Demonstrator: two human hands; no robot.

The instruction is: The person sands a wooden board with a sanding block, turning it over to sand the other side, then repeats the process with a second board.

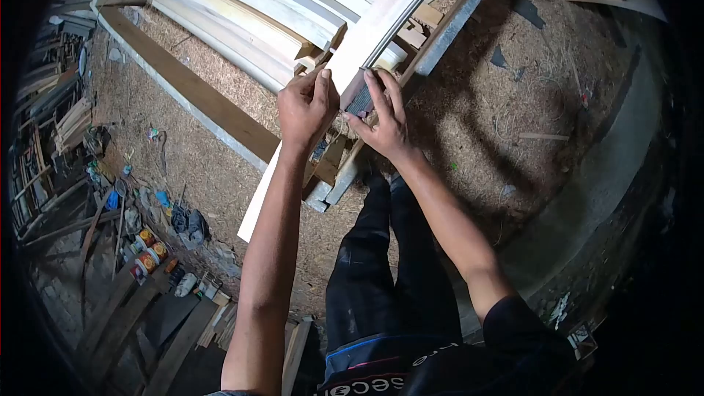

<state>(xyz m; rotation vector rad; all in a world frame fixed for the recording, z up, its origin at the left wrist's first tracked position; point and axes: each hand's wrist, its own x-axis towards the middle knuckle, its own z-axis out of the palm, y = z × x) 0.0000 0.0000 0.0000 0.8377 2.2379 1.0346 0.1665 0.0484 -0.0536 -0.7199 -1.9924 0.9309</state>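
Observation:
A long pale wooden moulding strip (381, 26) lies diagonally across a low workbench frame (213, 106). My left hand (306, 106) presses down on the strip's left edge. My right hand (381, 114) grips a small dark grey sanding block (361, 99) and holds it against the strip's right edge. Both hands sit close together, near the bench's corner. The strip's lower end (257, 209) juts out past the bench, under my left forearm.
More pale moulding strips (249, 0) are stacked on the bench at the back. Sawdust (506, 103) covers the floor. Small tins and rags (158, 246) lie at the left among timber offcuts (66, 125). My dark trousers (389, 271) are below.

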